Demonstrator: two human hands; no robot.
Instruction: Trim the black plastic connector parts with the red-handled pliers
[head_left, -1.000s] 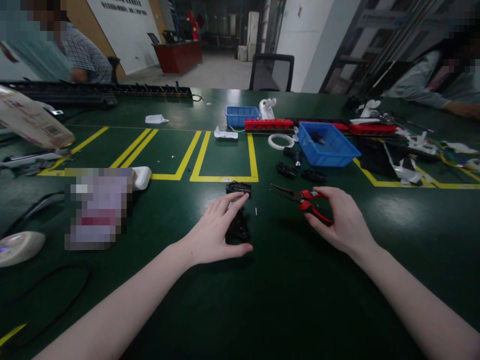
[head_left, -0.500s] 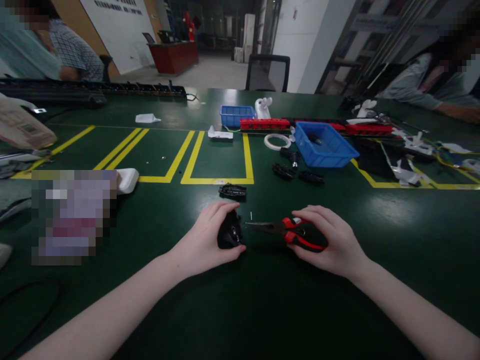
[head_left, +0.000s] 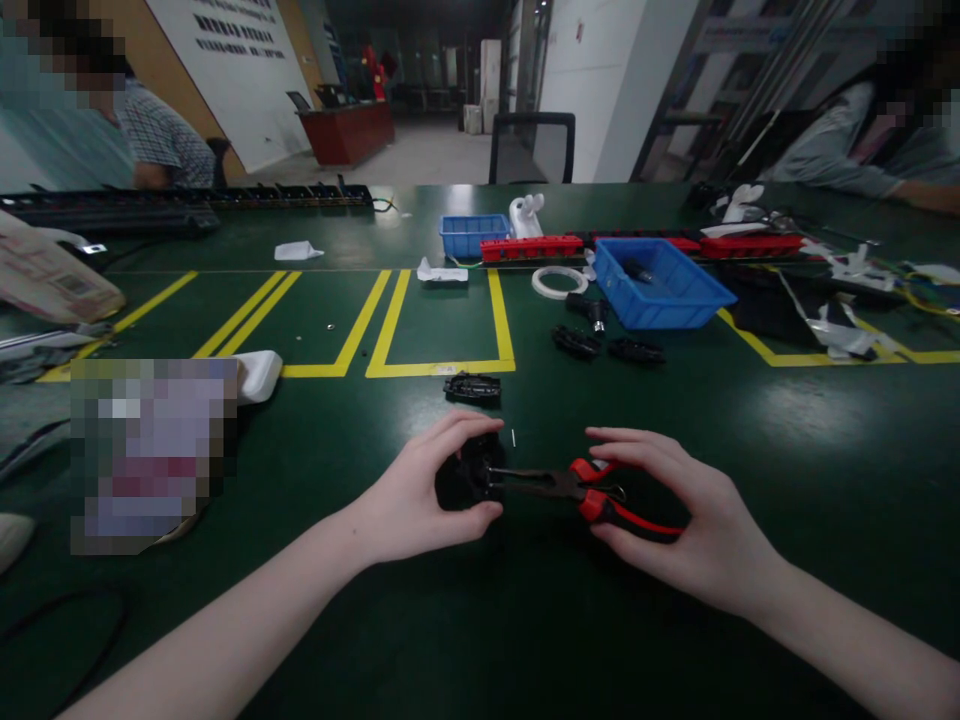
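Note:
My left hand [head_left: 427, 485] is closed around a black plastic part [head_left: 461, 480], thumb and fingers on opposite sides of it. In my right hand [head_left: 690, 515] are long-nose pliers [head_left: 559, 484] with red and black handles. The pliers' jaws are slightly parted and their tips meet the right side of the black part; whether they grip anything there I cannot tell. A thin white pin [head_left: 514, 437] stands out just beyond the jaws. Another black part [head_left: 472, 389] lies on the table a little past my left hand.
Two more black parts [head_left: 575, 342] and a dark cylindrical fitting [head_left: 596, 312] lie near a blue bin [head_left: 664, 310]. A white ring [head_left: 559, 283], a smaller blue bin [head_left: 474, 238] and red strips [head_left: 532, 248] are farther back. A blurred-out object [head_left: 154, 450] lies at left. People sit at both far sides.
The pliers' tips have come up against the black part, and their handles have spread wider in my right hand. My left hand still holds the part, now turned a little.

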